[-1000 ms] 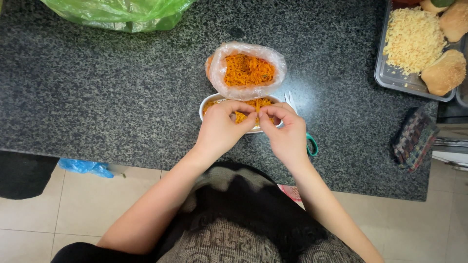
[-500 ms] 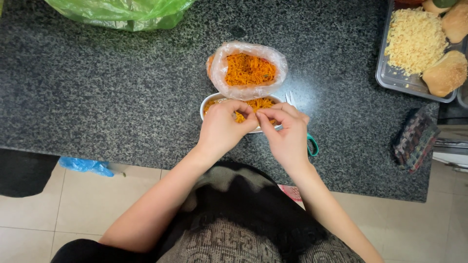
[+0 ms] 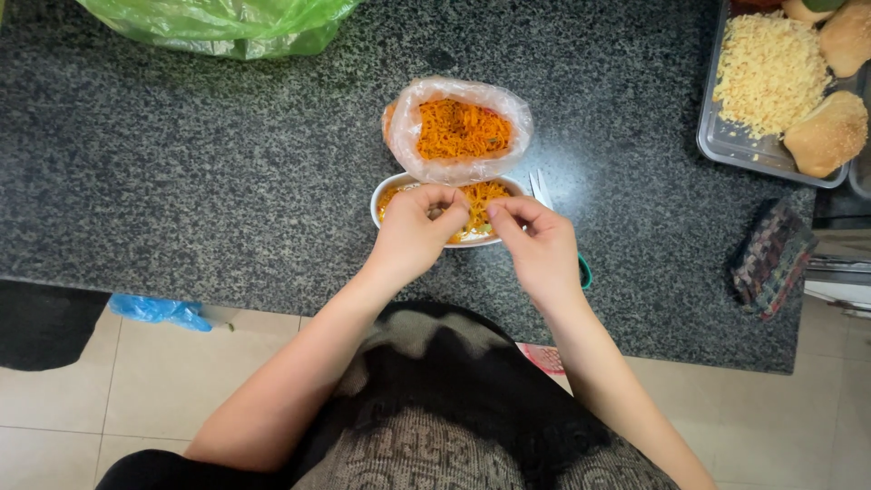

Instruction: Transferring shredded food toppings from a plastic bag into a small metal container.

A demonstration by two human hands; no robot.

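**Both hands pinch together over the noodle bowl**

Compared with a second ago, little has shifted: the left hand (image 3: 413,231) and right hand (image 3: 537,243) stay side by side over the small white oval bowl of orange noodles (image 3: 458,220), and only the fingertips have moved closer, so the work remains fine fingering rather than lifting or carrying. The left hand's fingers curl down into the bowl, thumb against forefinger; what they pinch is too small to tell. The right hand's thumb and forefinger meet in a pinch at the bowl's near rim, and again I cannot tell what, if anything, sits between them.

The bowl rests on the dark speckled granite counter (image 3: 181,181), near its front edge, touching the clear plastic bag of orange noodles (image 3: 461,132) just behind it. A pale plastic fork with a teal handle (image 3: 543,191) lies just right of the bowl, partly under the right wrist.

Open counter stretches to the left. To the right, a patterned cloth (image 3: 771,254) sits near the edge, and a metal tray of grated cheese and bread rolls (image 3: 726,145) is well apart. A green plastic bag (image 3: 218,23) lies far behind.
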